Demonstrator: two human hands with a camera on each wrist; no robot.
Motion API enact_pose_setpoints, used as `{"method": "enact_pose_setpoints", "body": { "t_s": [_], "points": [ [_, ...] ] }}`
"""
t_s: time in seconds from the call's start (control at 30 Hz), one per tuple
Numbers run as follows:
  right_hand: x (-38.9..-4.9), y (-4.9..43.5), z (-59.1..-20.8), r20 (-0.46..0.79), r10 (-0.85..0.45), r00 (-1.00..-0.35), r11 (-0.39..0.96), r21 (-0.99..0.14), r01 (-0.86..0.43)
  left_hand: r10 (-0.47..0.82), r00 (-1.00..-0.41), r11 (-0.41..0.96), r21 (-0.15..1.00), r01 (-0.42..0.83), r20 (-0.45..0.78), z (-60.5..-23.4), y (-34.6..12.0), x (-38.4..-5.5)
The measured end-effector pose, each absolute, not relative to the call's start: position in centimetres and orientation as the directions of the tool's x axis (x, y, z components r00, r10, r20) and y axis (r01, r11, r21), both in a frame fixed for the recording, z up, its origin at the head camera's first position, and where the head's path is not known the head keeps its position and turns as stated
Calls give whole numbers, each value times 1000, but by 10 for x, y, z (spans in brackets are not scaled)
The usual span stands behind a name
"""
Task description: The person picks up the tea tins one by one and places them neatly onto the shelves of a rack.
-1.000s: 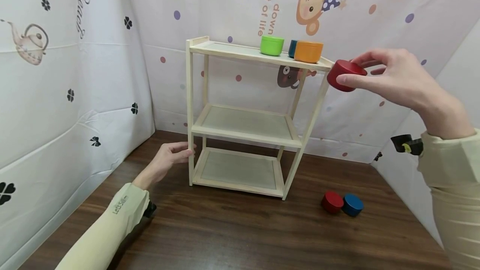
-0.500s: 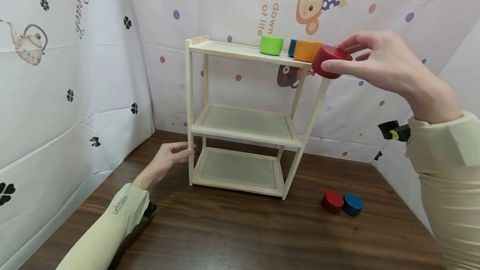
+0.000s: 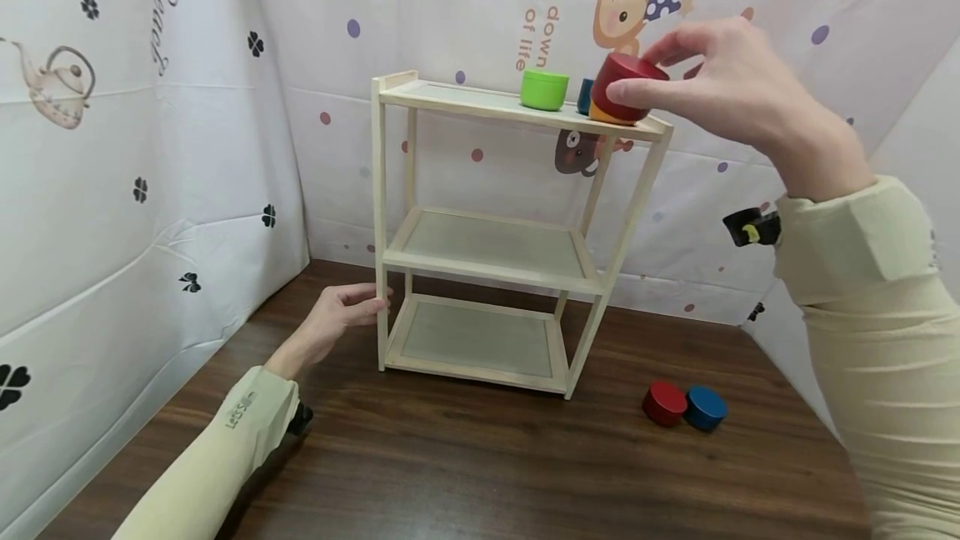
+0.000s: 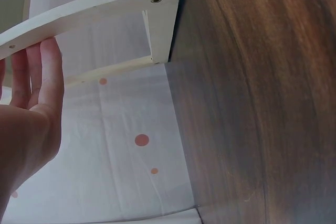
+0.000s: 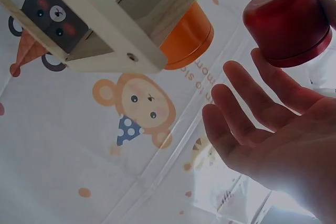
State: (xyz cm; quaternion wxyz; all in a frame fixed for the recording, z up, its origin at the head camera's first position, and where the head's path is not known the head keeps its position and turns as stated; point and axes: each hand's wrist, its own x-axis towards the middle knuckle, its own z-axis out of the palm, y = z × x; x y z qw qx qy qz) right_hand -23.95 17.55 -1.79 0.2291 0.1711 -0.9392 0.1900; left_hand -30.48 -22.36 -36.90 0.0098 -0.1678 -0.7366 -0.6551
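My right hand (image 3: 742,94) pinches a dark red round tin (image 3: 621,73) between thumb and fingers, at the right end of the top shelf. In the head view this tin hides most of an orange tin (image 3: 609,117). From the right wrist, the red tin (image 5: 286,24) appears beside the orange tin (image 5: 191,38), with a gap between them. A green tin (image 3: 543,90) and a partly hidden blue tin (image 3: 584,97) also stand on the top shelf. Low on the left, my left hand (image 3: 333,323) holds the front post of the pale wooden rack (image 3: 491,276); its fingers reach behind the post.
A second red tin (image 3: 664,403) and another blue tin (image 3: 706,408) lie side by side on the dark wooden table (image 3: 450,465), right of the rack. A printed white curtain (image 3: 337,157) hangs behind and at the sides.
My right hand has carried the red tin left and upward, from beyond the rack's right end to in front of the orange tin. The left hand stays on the post.
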Motion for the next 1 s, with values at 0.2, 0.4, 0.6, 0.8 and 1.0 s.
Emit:
{"method": "enact_pose_setpoints", "body": {
  "t_s": [0.2, 0.4, 0.6, 0.8, 1.0],
  "points": [
    [-250, 156, -14, 477, -252, -842, 869, -271, -414, 234, -940, 83, 958, 275, 249, -371, -224, -305],
    [-264, 141, -12, 459, -241, -855, 878, -272, -393, 227, -943, 78, 961, 265, 242, -370, -224, -304],
    [-276, 128, -9, 439, -232, -868, 892, -261, -370, 233, -943, 70, 963, 260, 238, -371, -225, -304],
    [-286, 120, -10, 419, -232, -878, 919, -203, -339, 227, -945, 77, 963, 257, 234, -372, -224, -305],
    [-290, 118, -11, 403, -252, -880, 933, -139, -331, 232, -944, 75, 963, 259, 236, -371, -223, -307]
  ]
}}
